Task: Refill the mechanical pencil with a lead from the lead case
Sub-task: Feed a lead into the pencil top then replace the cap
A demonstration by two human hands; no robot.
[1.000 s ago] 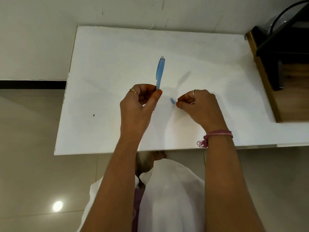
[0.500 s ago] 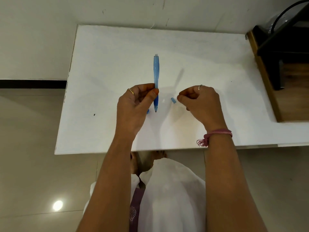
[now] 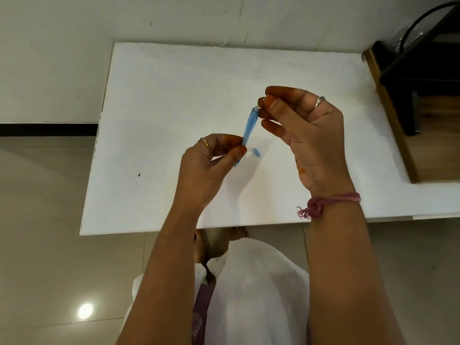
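Observation:
My left hand (image 3: 211, 165) grips the lower part of the blue mechanical pencil (image 3: 249, 128) and holds it above the white table (image 3: 161, 95), its top end tilted up and away from me. My right hand (image 3: 306, 130) is raised beside that top end. Its thumb and forefinger are pinched together right against the pencil's whitish tip. Anything between those fingertips is too thin to see. A small blue cap (image 3: 256, 153) lies on the table just right of my left thumb, with a tiny white piece (image 3: 249, 153) beside it. No lead case shows.
The table's near edge (image 3: 224, 226) runs just above my lap. A wooden-edged stand with dark equipment (image 3: 418, 78) borders the table on the right. A white wall rises behind the table, and tiled floor lies to the left.
My right hand rose from the table near the cap to the pencil's top end. My left hand tilted the pencil slightly to the right.

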